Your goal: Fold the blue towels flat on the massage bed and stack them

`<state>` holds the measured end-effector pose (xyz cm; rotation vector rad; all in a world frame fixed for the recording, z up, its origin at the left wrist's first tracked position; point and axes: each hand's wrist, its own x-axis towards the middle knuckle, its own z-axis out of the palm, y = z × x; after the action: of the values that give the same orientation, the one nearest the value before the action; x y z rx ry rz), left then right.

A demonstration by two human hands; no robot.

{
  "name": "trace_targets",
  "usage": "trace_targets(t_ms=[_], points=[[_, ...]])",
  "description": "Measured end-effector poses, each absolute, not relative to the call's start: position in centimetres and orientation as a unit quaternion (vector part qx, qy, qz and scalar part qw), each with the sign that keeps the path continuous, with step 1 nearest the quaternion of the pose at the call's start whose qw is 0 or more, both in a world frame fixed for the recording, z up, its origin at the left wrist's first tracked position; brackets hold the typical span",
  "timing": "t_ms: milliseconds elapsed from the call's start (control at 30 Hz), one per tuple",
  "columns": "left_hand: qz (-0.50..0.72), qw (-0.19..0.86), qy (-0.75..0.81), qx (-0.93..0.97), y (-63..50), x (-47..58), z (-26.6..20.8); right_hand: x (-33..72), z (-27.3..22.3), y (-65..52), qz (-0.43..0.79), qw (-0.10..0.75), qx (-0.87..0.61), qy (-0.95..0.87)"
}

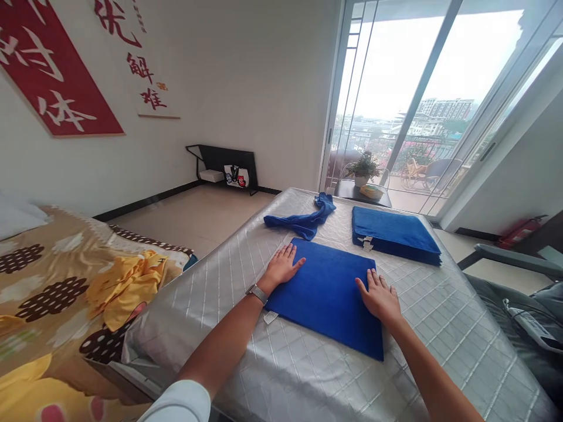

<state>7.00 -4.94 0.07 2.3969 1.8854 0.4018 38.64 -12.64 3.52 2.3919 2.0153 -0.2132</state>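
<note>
A blue towel [328, 296] lies flat and square on the silver quilted table cover [303, 375], a white tag sticking out at its near left corner. My left hand [282, 266] rests flat on the towel's left edge, fingers stretched out. On the right edge lies my right hand [380, 296], also flat with the fingers extended. Behind the towel is a crumpled blue towel [303, 223], twisted and loose. A neat stack of folded blue towels [393, 231] sits farther back on the right, with white tags showing at its near left corner.
At the left is a bed with a patterned blanket [57, 240] and a yellow cloth [127, 287]. A chair with a potted plant [364, 167] stands beyond the far edge. To the right are a grey armchair [505, 258] and a power strip [534, 325] with a cable.
</note>
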Motion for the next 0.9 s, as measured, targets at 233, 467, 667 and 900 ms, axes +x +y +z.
trace_targets(t_ms=[233,467,667,900], points=[[0.118,0.029,0.613,0.781,-5.2,7.1,0.4,38.6,5.0,-9.5,-0.057,-0.023,0.765,0.641],[0.121,0.021,0.609,0.784,-5.4,7.1,0.5,38.8,2.7,-8.4,-0.04,-0.044,0.761,0.646],[0.119,0.02,0.623,0.773,-5.4,7.2,1.3,38.8,2.6,-8.6,-0.044,-0.063,0.76,0.645],[0.121,0.018,0.486,0.866,-8.0,14.4,2.9,38.7,2.7,-8.7,-0.045,-0.076,0.757,0.648]])
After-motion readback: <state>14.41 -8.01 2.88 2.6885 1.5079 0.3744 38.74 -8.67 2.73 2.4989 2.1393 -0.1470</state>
